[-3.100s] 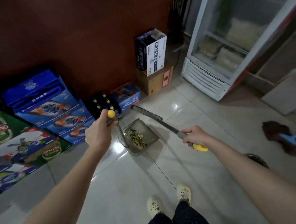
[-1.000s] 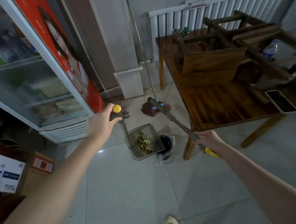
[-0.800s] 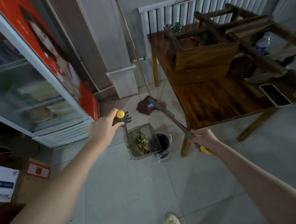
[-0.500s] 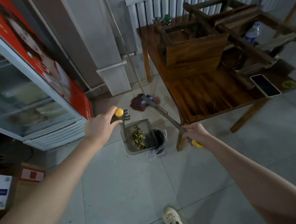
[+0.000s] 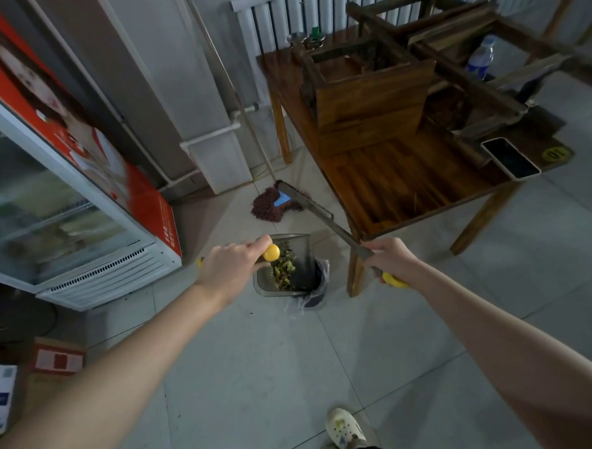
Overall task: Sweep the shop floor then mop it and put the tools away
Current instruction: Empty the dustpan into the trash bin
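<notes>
Sweeping looks nearly finished: the left hand [image 5: 228, 265] grips the dustpan [image 5: 299, 250] by its yellow-tipped handle over the lined waste bin [image 5: 312, 299], the right hand [image 5: 391, 260] grips the broom [image 5: 316, 211], and the leafy sweepings [image 5: 283, 268] need tipping out.

There were two hands, the left hand [image 5: 228, 269] and the right hand [image 5: 390, 259]. One dustpan [image 5: 299, 248], one broom [image 5: 305, 201], one mop [image 5: 263, 207] and one bin [image 5: 315, 293] showed. One table [image 5: 388, 185] carried one phone [image 5: 510, 158] and one bottle [image 5: 480, 60].
</notes>
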A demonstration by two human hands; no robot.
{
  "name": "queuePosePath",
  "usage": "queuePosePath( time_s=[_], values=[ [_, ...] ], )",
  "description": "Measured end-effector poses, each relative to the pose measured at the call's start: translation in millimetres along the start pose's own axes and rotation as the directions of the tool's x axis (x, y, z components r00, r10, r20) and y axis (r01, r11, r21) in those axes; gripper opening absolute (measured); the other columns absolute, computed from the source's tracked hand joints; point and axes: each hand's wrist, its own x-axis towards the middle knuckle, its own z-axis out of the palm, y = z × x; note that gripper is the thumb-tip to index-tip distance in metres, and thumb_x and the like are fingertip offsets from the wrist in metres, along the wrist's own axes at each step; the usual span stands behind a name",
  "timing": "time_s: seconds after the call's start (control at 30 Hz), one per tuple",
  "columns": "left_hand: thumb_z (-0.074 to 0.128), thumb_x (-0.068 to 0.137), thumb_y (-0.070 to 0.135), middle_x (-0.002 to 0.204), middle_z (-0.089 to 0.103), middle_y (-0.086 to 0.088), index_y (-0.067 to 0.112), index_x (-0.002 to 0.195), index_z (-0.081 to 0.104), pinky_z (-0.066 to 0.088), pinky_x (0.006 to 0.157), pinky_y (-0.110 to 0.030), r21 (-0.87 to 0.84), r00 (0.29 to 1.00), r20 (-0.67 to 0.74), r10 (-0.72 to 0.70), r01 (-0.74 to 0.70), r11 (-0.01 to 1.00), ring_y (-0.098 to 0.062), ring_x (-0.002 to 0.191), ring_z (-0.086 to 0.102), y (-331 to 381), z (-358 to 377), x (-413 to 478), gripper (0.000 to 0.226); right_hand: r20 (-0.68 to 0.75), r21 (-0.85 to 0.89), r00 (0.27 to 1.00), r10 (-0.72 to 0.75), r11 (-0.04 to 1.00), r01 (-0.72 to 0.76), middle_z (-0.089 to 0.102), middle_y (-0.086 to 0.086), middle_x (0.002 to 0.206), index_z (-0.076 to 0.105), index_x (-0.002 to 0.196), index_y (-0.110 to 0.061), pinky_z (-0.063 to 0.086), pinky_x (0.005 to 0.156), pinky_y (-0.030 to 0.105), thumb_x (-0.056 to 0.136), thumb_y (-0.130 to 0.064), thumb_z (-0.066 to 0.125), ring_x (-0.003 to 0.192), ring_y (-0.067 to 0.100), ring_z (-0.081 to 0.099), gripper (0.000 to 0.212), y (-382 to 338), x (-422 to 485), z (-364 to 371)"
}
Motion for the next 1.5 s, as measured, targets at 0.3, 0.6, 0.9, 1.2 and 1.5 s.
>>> queuePosePath(
  time_s=[0.3,0.6,0.9,1.2,1.5],
  values=[
    [0.089,0.056,0.018,0.071,0.063,0.009,0.028,0.109,0.045,0.033,0.039,-0.023,0.085,0.978,0.180,0.102,-0.119,0.989,-0.016,0.051,0.062,18.0,10.6,-44.8,0.070,-0.041,0.010,0.999,-0.001,1.000,0.001,0.050,0.001,0.069,0.052,0.135,-0.005,0.037,0.034,0.008,0.086,0.002,0.060,0.045,0.008,0.052,0.051,0.0,-22.5,5.6],
    [0.084,0.042,0.002,0.063,0.060,0.008,0.028,0.105,0.066,0.034,0.035,-0.018,0.134,0.866,0.373,0.333,-0.405,0.904,-0.015,0.040,0.055,33.7,4.1,-80.9,0.070,-0.019,-0.010,1.000,-0.004,1.000,0.003,0.052,0.003,0.063,0.057,0.131,-0.007,0.038,0.034,0.011,0.085,-0.001,0.062,0.049,0.012,0.049,0.047,2.2,-50.8,20.4],
    [0.080,0.054,0.007,0.063,0.059,0.006,0.024,0.097,0.068,0.030,0.039,-0.020,0.148,0.729,0.498,0.469,-0.605,0.783,-0.018,0.039,0.054,58.7,-1.7,-96.6,0.048,0.012,0.012,1.000,0.002,1.000,-0.002,0.053,0.001,0.068,0.055,0.133,-0.008,0.041,0.048,0.021,0.088,0.000,0.059,0.056,0.012,0.048,0.046,18.6,-77.1,43.7],
    [0.066,0.075,0.002,0.083,0.065,0.002,0.020,0.111,0.061,0.036,0.050,-0.026,0.114,0.680,0.490,0.545,-0.670,0.733,-0.021,0.061,0.065,76.8,-20.7,-85.3,0.040,-0.026,0.013,1.000,0.001,1.000,0.000,0.055,0.004,0.072,0.055,0.134,-0.012,0.040,0.041,0.018,0.088,-0.004,0.061,0.055,0.014,0.049,0.048,27.8,-87.7,43.6],
    [0.043,0.092,-0.002,0.105,0.058,-0.003,0.016,0.123,0.042,0.036,0.066,-0.032,0.057,0.591,0.590,0.550,-0.709,0.702,-0.027,0.087,0.062,83.3,-21.0,-72.1,0.036,-0.059,0.035,0.998,0.017,0.999,-0.015,0.055,0.004,0.068,0.054,0.135,-0.013,0.043,0.043,0.019,0.086,-0.004,0.063,0.053,0.015,0.051,0.051,35.9,-91.5,44.0]
  ],
)
